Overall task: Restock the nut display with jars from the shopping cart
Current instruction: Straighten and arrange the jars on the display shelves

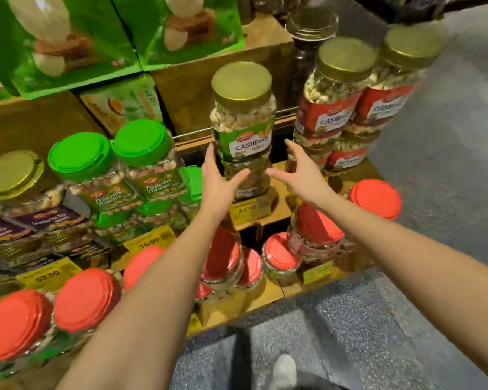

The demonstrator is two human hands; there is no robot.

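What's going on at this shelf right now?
A person is restocking a shop display of nut jars. Their left hand and right hand, fingers spread, flank a stack of two green-label cashew jars; neither holds it. To its right stand red-label cashew jars, to its left pistachio jars.

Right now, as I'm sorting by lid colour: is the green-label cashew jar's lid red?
No, the green-label cashew jar has a gold lid.

Shop: wooden display shelves (265, 299) stacked with nut jars (243, 114), yellow price tags (150, 242) along edges.
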